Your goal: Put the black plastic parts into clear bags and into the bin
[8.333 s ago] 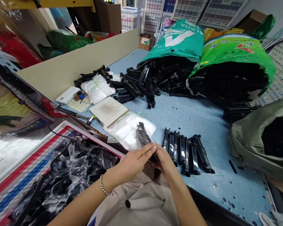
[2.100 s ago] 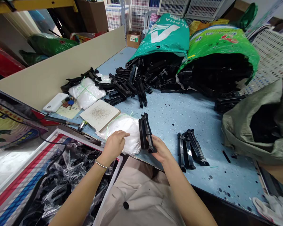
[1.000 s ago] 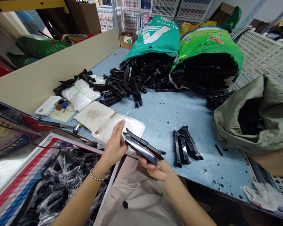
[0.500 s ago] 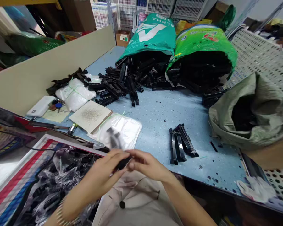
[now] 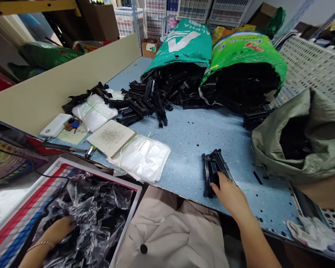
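The left hand (image 5: 58,229) is down in the striped crate (image 5: 36,197), blurred, so I cannot tell whether it grips anything; the right hand (image 5: 231,193) is on the small row of black plastic parts (image 5: 208,173), thumb and fingers apart around one part, though whether they have closed on it is hidden. Half a second ago both hands met over a part above the bag stack (image 5: 145,156); now they have separated, and no part shows between them. It probably went in among the bagged parts (image 5: 100,219), leaving only the short row on the blue table (image 5: 181,149) under the right hand.

Beyond the stack lie a speckled board (image 5: 110,137), a string-tied bundle (image 5: 93,111) and a loose heap of parts (image 5: 139,106) spilling from the teal sack (image 5: 184,41). A grey-green sack (image 5: 315,141) crowds the table's right side (a co-worker's forearm (image 5: 321,191) shows just below it).
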Action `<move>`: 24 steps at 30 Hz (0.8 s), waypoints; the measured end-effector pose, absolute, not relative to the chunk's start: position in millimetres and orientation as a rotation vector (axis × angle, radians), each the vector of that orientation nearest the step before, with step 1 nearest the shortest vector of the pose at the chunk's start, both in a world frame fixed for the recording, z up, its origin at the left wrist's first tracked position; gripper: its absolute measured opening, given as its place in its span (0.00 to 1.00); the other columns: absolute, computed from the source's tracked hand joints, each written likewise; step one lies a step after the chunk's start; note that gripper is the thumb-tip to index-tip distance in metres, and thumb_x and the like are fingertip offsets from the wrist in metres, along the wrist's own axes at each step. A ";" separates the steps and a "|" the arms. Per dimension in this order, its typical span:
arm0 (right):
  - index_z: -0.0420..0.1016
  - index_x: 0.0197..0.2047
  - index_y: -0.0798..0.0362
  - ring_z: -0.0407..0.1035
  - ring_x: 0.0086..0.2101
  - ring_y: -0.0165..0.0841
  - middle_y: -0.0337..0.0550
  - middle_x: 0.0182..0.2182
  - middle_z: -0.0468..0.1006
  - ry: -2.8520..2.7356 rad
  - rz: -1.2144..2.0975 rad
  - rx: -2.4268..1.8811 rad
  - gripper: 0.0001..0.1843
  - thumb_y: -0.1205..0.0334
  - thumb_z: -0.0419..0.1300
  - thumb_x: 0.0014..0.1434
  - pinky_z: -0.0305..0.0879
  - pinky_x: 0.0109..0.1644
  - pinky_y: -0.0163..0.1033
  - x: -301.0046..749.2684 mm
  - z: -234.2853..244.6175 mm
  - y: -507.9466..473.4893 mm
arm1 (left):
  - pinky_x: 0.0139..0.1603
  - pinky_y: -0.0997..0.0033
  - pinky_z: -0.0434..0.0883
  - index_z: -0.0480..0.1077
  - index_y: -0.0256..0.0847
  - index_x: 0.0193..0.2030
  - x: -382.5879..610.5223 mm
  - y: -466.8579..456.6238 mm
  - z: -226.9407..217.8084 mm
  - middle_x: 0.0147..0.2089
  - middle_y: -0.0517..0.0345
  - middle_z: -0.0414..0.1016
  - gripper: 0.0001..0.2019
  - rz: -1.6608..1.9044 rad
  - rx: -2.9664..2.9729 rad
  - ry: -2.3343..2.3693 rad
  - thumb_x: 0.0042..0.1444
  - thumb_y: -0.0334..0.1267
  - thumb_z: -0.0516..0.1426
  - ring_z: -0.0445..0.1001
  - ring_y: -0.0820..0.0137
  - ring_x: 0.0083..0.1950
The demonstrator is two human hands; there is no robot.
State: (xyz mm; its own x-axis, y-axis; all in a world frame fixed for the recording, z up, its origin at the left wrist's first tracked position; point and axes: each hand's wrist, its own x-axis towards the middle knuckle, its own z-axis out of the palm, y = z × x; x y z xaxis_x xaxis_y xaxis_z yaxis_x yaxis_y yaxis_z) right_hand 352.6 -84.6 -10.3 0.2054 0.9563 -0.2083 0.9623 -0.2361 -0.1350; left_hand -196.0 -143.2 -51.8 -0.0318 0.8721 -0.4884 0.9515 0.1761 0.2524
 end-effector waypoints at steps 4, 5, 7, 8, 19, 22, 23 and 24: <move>0.67 0.56 0.53 0.73 0.37 0.41 0.48 0.38 0.78 2.039 -1.080 2.595 0.22 0.57 0.54 0.58 0.67 0.39 0.42 334.4 -19.2 -72.8 | 0.37 0.67 0.72 0.70 0.43 0.30 -85.2 -80.9 -20.3 0.30 0.56 0.77 0.14 0.214 1.766 1.743 0.55 0.47 0.48 0.76 0.64 0.33; 0.67 0.56 0.52 0.73 0.35 0.38 0.45 0.36 0.77 2.044 -1.361 2.604 0.23 0.56 0.55 0.57 0.67 0.37 0.41 325.7 -20.9 -69.0 | 0.39 0.68 0.71 0.69 0.42 0.32 -51.6 -66.6 -11.2 0.32 0.55 0.76 0.13 0.335 1.845 1.710 0.57 0.47 0.48 0.75 0.64 0.35; 0.68 0.55 0.51 0.71 0.32 0.35 0.40 0.33 0.75 1.994 -1.869 2.576 0.24 0.55 0.57 0.55 0.67 0.34 0.38 306.6 -23.0 -62.5 | 0.44 0.65 0.71 0.69 0.39 0.37 7.8 -42.9 2.1 0.39 0.49 0.75 0.11 0.469 2.079 1.721 0.58 0.44 0.51 0.74 0.62 0.41; 0.69 0.54 0.51 0.69 0.31 0.34 0.39 0.32 0.75 1.953 -2.050 2.559 0.24 0.54 0.58 0.54 0.67 0.33 0.38 297.9 -23.4 -60.3 | 0.45 0.61 0.70 0.69 0.37 0.41 29.6 -33.3 5.6 0.44 0.44 0.73 0.12 0.453 2.202 1.759 0.57 0.44 0.54 0.72 0.58 0.44; 0.74 0.51 0.50 0.67 0.30 0.34 0.39 0.27 0.76 1.753 -2.660 2.402 0.25 0.47 0.63 0.53 0.63 0.36 0.38 271.0 -26.2 -54.2 | 0.39 0.64 0.70 0.71 0.37 0.40 28.1 -6.4 -3.3 0.44 0.46 0.72 0.09 0.226 2.420 1.745 0.58 0.40 0.56 0.71 0.59 0.45; 0.75 0.49 0.49 0.66 0.29 0.33 0.39 0.27 0.75 1.754 -2.740 2.321 0.24 0.46 0.64 0.52 0.63 0.35 0.37 259.7 -24.6 -48.6 | 0.36 0.65 0.69 0.71 0.38 0.38 31.2 -13.4 -6.1 0.44 0.46 0.73 0.06 0.279 2.410 1.719 0.60 0.34 0.53 0.71 0.60 0.44; 0.75 0.48 0.49 0.66 0.29 0.32 0.39 0.27 0.75 1.743 -2.772 2.296 0.24 0.46 0.65 0.52 0.63 0.34 0.37 256.5 -23.2 -47.4 | 0.35 0.67 0.68 0.71 0.39 0.34 29.9 -11.9 -6.6 0.41 0.48 0.73 0.07 0.337 2.318 1.708 0.60 0.33 0.52 0.72 0.63 0.41; 0.75 0.48 0.49 0.66 0.29 0.32 0.39 0.28 0.75 1.716 -2.809 2.280 0.24 0.46 0.65 0.51 0.63 0.33 0.36 253.6 -21.5 -46.7 | 0.34 0.69 0.67 0.70 0.39 0.30 27.3 -8.7 -6.9 0.38 0.51 0.74 0.08 0.416 2.189 1.698 0.59 0.33 0.53 0.72 0.66 0.38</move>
State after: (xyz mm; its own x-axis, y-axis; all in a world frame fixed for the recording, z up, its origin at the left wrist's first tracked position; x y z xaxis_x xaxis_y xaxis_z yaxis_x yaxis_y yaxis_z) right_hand 253.6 -46.7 -21.5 -0.1155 0.9355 -0.3339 -0.1297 -0.3475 -0.9287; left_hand 27.3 -8.7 -6.9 0.2434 0.9697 0.0233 0.8706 -0.2290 0.4355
